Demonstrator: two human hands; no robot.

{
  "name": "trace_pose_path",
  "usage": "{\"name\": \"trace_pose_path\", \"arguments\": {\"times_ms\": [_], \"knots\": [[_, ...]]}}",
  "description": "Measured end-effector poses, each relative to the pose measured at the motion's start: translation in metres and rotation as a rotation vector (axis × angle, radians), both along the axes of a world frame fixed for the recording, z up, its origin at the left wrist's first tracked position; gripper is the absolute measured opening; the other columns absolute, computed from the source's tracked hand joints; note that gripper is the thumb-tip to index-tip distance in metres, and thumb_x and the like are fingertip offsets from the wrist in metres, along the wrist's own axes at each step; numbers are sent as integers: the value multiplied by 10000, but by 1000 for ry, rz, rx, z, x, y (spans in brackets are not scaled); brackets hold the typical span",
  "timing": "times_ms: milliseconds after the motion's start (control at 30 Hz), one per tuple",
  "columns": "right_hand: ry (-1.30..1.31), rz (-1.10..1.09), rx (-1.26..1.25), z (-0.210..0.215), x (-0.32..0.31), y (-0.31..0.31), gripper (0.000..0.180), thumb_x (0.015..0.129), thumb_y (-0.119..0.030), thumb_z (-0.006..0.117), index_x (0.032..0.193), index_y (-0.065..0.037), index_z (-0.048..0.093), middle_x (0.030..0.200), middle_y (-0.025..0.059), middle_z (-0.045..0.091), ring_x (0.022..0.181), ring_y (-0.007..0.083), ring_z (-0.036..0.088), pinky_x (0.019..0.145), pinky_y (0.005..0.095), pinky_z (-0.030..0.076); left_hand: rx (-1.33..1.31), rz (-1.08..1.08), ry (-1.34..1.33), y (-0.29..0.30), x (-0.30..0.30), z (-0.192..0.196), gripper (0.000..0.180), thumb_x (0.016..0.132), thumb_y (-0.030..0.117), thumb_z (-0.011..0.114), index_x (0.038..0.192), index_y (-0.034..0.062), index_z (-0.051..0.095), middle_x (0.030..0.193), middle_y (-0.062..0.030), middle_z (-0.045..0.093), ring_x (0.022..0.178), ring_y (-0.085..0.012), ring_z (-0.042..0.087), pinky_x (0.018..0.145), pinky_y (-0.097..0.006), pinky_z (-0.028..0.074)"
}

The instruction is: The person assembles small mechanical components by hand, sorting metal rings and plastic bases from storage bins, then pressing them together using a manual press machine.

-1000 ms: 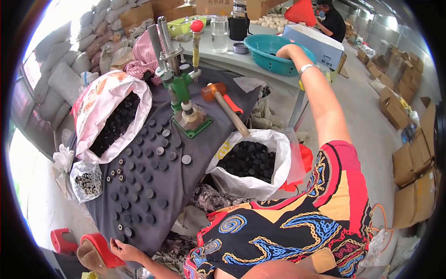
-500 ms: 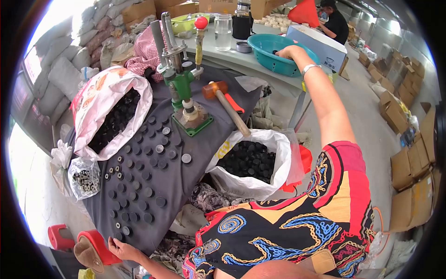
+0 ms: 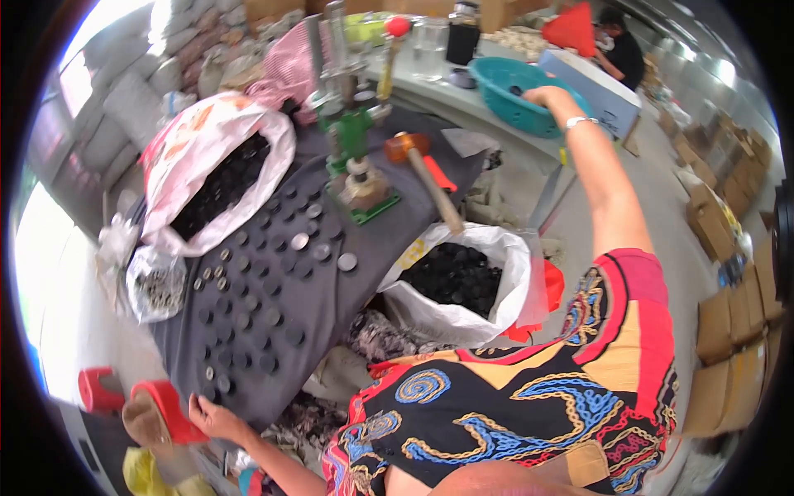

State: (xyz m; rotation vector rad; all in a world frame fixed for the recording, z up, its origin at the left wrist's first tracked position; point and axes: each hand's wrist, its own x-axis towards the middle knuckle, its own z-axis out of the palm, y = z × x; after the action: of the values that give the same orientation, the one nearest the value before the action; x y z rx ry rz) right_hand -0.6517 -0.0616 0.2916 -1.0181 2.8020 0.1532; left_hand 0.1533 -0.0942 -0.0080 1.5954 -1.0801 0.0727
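Note:
My right hand (image 3: 546, 94) reaches over the rim of a teal basin (image 3: 496, 97), its fingers curled down inside. A small dark piece (image 3: 516, 89) shows right by the fingertips; whether they grip it is unclear. My left hand (image 3: 213, 418) is at the near left edge of a dark grey cloth (image 3: 306, 351), fingers loosely extended beside a black round cap (image 3: 223, 383). Several more caps lie scattered over the cloth, a few showing pale faces. A green hand press (image 3: 356, 153) with a red-knobbed lever stands behind them. Next to it lies a mallet (image 3: 430, 178).
A white sack of black caps (image 3: 517, 302) stands before me, and a pink-white sack (image 3: 165, 194) sits at left. Near it is a clear bag of small rings (image 3: 157, 285). Red stools (image 3: 169, 413) stand lower left. Cardboard boxes (image 3: 728, 397) line the right; another person (image 3: 626, 58) sits far back.
The view has shifted, so the table and sacks appear further right. My right hand stays in the basin. My left hand stays at the cloth's near edge, a little higher in the picture.

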Motion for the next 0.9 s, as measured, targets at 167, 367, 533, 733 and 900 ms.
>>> {"name": "trace_pose_path", "arguments": {"times_ms": [167,367,533,733,900], "knots": [[85,183,121,6,-20,7,485,688,-339,695,1151,-205,635,1154,51,632,1032,223,595,927,415,448,-42,-85,177,-5,-15,6,208,886,63,546,1054,-41,609,1039,-118,615,931,-210,585,841,-308,464],[89,96,-142,19,17,1,398,648,-322,697,1033,-222,689,922,45,679,662,206,633,697,393,519,-21,-49,130,1,-13,11,200,878,53,544,1042,-42,608,1034,-117,613,912,-207,586,828,-306,469],[-103,184,-33,13,14,-3,742,688,-387,663,1379,-251,428,1369,32,464,1140,270,519,1051,443,320,-4,-65,119,0,-15,11,202,873,52,542,1039,-41,607,1027,-118,613,924,-216,581,842,-313,460],[-141,189,149,13,19,-14,764,705,-386,657,1405,-217,401,1444,33,397,1283,290,418,1070,436,321,19,-42,103,3,-12,11,201,870,48,536,1036,-41,607,1022,-122,615,924,-223,578,844,-321,452],[-95,205,160,9,-1,-11,667,695,-317,674,1326,-177,508,1347,52,511,1185,276,520,994,413,414,-7,-46,112,-1,-9,4,200,862,43,539,1029,-42,609,1009,-126,620,909,-227,583,831,-323,457]]}}
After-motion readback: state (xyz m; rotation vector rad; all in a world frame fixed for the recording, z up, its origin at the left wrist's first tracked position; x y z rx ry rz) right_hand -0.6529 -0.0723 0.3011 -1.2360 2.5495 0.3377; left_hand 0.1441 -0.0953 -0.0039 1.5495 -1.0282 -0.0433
